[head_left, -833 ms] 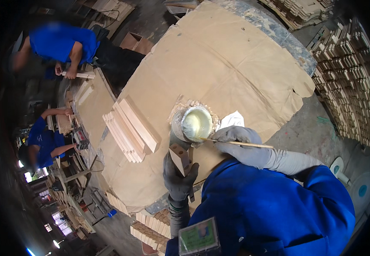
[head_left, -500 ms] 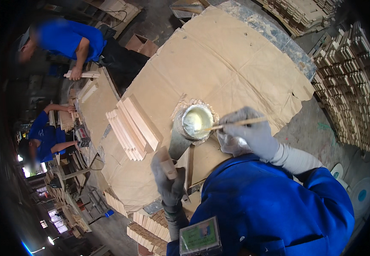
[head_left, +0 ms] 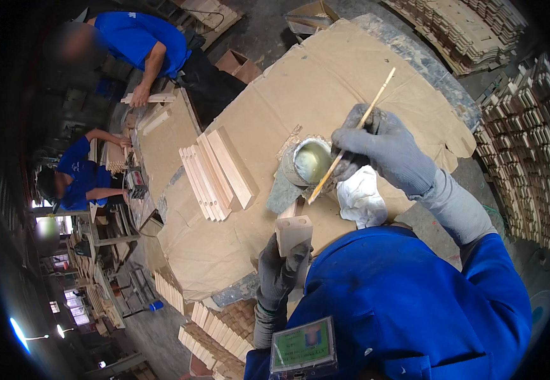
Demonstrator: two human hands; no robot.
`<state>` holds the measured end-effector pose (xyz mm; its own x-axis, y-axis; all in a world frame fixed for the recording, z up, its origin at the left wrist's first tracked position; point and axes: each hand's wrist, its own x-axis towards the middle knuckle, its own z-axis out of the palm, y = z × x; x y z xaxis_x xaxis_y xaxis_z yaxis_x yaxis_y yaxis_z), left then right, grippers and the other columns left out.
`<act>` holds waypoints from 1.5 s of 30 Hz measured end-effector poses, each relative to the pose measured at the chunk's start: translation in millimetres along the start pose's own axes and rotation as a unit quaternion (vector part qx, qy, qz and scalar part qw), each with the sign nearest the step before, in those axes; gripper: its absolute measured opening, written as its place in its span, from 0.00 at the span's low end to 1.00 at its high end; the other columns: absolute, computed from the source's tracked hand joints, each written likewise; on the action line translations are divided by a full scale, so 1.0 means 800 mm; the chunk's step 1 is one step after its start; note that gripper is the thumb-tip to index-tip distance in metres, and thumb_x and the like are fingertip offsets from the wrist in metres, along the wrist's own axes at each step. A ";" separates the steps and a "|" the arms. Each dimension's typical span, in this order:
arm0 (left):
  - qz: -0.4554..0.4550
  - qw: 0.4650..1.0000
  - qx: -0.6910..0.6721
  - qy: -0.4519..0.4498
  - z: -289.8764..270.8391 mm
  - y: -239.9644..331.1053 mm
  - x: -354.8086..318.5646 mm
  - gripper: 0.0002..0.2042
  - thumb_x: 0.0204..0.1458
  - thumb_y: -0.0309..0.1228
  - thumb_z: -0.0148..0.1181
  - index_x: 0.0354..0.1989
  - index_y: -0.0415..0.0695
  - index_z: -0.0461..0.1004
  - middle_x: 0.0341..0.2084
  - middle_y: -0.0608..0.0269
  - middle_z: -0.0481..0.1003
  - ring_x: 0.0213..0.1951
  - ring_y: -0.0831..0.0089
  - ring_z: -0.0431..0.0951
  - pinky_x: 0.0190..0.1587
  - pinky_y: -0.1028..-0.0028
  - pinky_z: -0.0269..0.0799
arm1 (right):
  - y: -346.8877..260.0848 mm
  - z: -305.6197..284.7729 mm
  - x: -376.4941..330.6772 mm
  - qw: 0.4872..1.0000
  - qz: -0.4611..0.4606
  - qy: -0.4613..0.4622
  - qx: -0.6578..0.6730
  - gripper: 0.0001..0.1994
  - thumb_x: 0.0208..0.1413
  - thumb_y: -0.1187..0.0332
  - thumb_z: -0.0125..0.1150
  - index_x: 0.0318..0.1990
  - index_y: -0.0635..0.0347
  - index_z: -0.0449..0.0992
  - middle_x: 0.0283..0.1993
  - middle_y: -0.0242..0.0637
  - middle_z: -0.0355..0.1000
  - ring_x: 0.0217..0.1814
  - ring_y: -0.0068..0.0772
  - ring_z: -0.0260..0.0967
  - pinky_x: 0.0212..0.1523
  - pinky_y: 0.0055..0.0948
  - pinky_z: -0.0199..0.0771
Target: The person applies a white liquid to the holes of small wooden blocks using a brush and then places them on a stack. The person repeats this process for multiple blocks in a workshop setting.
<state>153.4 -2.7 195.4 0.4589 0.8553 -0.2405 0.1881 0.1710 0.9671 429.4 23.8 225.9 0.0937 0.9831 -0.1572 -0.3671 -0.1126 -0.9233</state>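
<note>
My left hand [head_left: 280,271], in a grey glove, is closed round a wooden block [head_left: 293,235] whose end face with small holes points up. In my gloved right hand [head_left: 386,144] is a thin wooden stick [head_left: 375,104], slanting down with its lower tip just above the block. Between the hands and a little farther off stands a grey can [head_left: 282,192] with pale, glue-like stuff inside and crusted on its rim. A crumpled white cloth or bag [head_left: 362,199] lies right of the can. Left of it, several wooden strips [head_left: 215,174] lie side by side.
Brown paper [head_left: 326,69] covers the table. Stacked wooden parts [head_left: 522,145] stand at the right, more pieces [head_left: 221,332] at the lower left. Two co-workers in blue, one at the far left [head_left: 139,41] and one at the left [head_left: 78,171], handle wood at another bench.
My right hand has lifted the stick away from the can's mouth and tilted it steeply. My left hand has moved right with the block, bringing its end face up under the stick's tip.
</note>
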 end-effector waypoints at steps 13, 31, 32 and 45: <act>0.000 0.999 0.011 -0.045 0.006 0.005 -0.002 0.18 0.55 0.37 0.57 0.46 0.34 0.68 0.29 0.61 0.75 0.30 0.76 0.75 0.35 0.76 0.72 | -0.011 0.025 -0.021 0.991 0.030 -0.118 -0.057 0.11 0.53 0.63 0.62 0.36 0.61 0.71 0.29 0.32 0.72 0.29 0.19 0.72 0.29 0.19 0.74; -0.016 1.000 -0.005 -0.020 0.014 0.003 -0.007 0.18 0.54 0.36 0.58 0.46 0.34 0.69 0.28 0.60 0.75 0.29 0.75 0.75 0.33 0.76 0.71 | -0.027 0.027 -0.024 0.992 0.054 -0.081 -0.075 0.10 0.50 0.67 0.64 0.33 0.63 0.71 0.26 0.31 0.71 0.26 0.16 0.68 0.26 0.17 0.69; -0.016 1.000 -0.002 -0.020 0.014 0.004 -0.006 0.18 0.54 0.36 0.58 0.46 0.34 0.69 0.28 0.60 0.75 0.28 0.75 0.75 0.32 0.76 0.71 | -0.025 0.025 -0.022 0.994 0.051 -0.079 -0.059 0.10 0.50 0.68 0.64 0.32 0.63 0.71 0.26 0.31 0.71 0.26 0.16 0.69 0.26 0.17 0.70; -0.045 0.998 0.024 -0.048 0.021 0.013 0.000 0.18 0.54 0.39 0.58 0.44 0.35 0.70 0.27 0.63 0.75 0.28 0.77 0.74 0.31 0.77 0.70 | 0.006 0.029 -0.007 0.993 0.021 -0.103 -0.046 0.11 0.52 0.68 0.61 0.38 0.66 0.71 0.31 0.34 0.73 0.31 0.20 0.72 0.32 0.20 0.74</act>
<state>169.8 -8.6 204.1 0.5190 0.7866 -0.3344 0.2719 0.2190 0.9371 405.7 21.1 230.3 -0.1158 0.9847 -0.1303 -0.2788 -0.1581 -0.9472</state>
